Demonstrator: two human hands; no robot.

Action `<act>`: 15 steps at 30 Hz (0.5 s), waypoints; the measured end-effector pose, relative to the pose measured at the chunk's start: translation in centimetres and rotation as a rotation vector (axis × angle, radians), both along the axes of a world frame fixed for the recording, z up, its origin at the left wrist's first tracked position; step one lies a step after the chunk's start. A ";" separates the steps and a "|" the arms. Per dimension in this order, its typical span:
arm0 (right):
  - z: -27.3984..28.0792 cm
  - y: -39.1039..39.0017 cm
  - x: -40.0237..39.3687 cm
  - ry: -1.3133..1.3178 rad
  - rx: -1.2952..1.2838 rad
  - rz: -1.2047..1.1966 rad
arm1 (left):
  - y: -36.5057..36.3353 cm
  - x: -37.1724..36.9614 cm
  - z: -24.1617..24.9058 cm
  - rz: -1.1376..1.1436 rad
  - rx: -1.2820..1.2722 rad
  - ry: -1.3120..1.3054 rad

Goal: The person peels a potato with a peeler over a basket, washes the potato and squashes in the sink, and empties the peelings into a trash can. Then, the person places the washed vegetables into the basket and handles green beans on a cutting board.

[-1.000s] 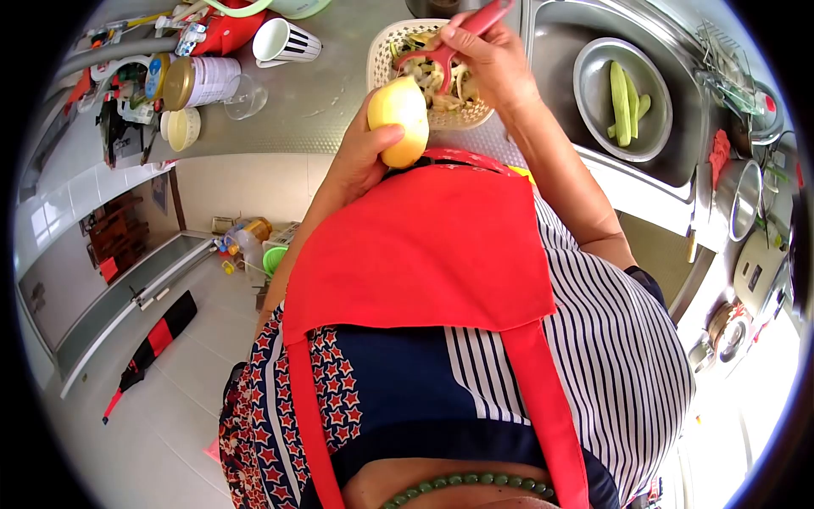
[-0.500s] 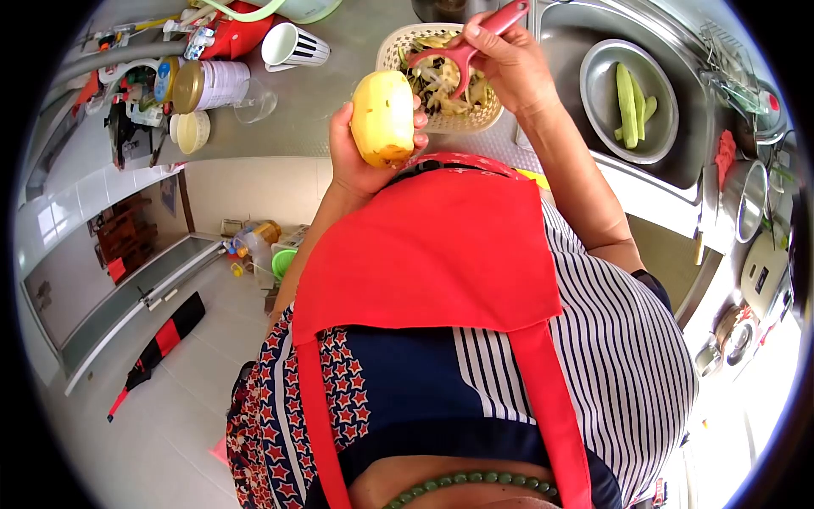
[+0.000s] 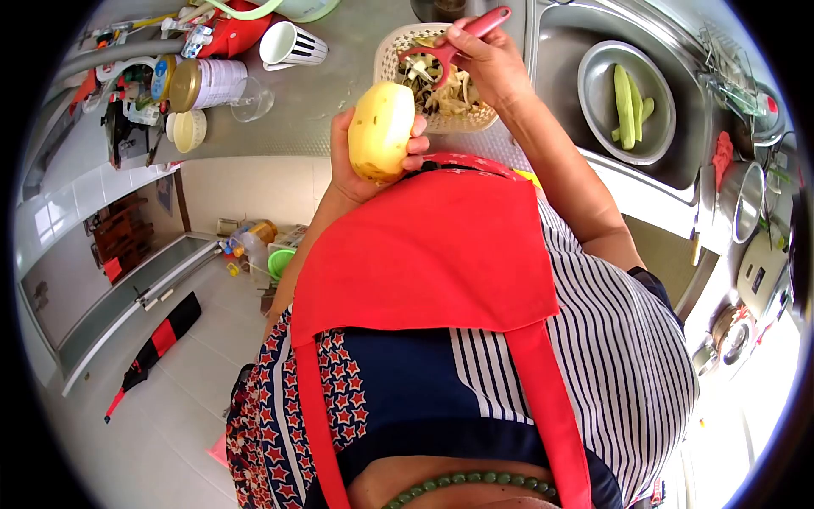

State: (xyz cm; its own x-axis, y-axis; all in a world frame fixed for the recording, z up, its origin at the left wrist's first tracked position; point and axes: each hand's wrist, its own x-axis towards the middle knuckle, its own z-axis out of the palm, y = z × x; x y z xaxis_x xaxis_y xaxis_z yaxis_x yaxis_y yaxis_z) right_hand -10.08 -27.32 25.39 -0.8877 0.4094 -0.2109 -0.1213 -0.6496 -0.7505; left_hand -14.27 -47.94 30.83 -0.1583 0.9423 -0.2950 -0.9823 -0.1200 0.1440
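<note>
A large peeled yellow potato [image 3: 381, 131] with a few dark spots is upright in my left hand [image 3: 356, 161], whose fingers wrap round its side. My right hand [image 3: 496, 68] grips the handle of a red peeler [image 3: 444, 58]. The peeler's head is over a cream perforated basket [image 3: 392, 53], apart from the potato. Peelings [image 3: 454, 95] lie inside the basket.
To the right, a sink [image 3: 560, 51] holds a metal bowl [image 3: 591, 110] with peeled green vegetables [image 3: 626, 106]. A striped cup [image 3: 292, 45], a gold-lidded jar [image 3: 208, 85] and a clear glass [image 3: 252, 99] are on the left counter [image 3: 339, 38].
The potato has turned slightly and shifted down in my left hand. My right hand and the peeler have moved a little to the left.
</note>
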 end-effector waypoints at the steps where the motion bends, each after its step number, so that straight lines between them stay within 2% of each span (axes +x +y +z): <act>1: -0.2 0.3 0.1 -0.002 -0.006 -0.008 | 0.3 0.0 0.2 0.030 -0.047 0.029; 3: -0.5 0.4 0.2 -0.014 -0.026 -0.021 | 0.7 0.0 0.8 0.092 -0.150 0.079; 4: -0.1 0.2 0.3 -0.070 0.046 -0.050 | 0.3 -1.0 -0.6 0.070 -0.073 0.139; 7: -0.7 0.1 0.6 -0.136 0.207 -0.040 | 0.9 -1.5 -1.0 0.326 -0.295 0.276; 9: -0.9 -0.4 0.7 -0.158 0.336 -0.008 | 1.1 -2.7 -1.3 0.419 -0.274 0.304; 12: 1.0 -1.3 1.2 -0.237 0.263 0.265 | 1.6 -3.9 -1.4 0.548 -0.294 0.389; 15: 0.3 -2.7 0.8 -0.068 -0.146 0.452 | 1.9 -4.6 -2.3 0.618 -0.312 0.494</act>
State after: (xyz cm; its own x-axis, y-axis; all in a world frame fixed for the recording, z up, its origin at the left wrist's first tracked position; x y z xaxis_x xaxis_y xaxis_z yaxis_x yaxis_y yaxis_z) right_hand -9.30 -29.98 25.71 -0.9521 -0.0524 -0.3014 0.2437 -0.7255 -0.6436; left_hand -18.86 -46.02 28.58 -0.7965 0.5312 -0.2888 -0.5692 -0.4977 0.6544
